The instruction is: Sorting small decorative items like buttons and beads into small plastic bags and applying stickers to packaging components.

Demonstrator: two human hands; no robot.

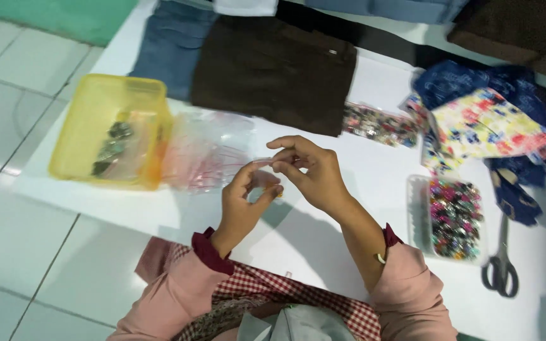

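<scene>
- Small clear plastic bag held above the white table, pinched between both hands.
- Left hand grips its lower edge; right hand pinches the top.
- Contents too small to tell; looks mid-way.
- Nearby: yellow tub, stack of clear bags, tray of colourful beads, scissors, folded fabrics.
- Nothing blocks the hands.

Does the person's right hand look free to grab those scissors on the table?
Probably not at once: the right hand is pinching a small clear bag with the left hand. Nothing covers the scissors.
</scene>
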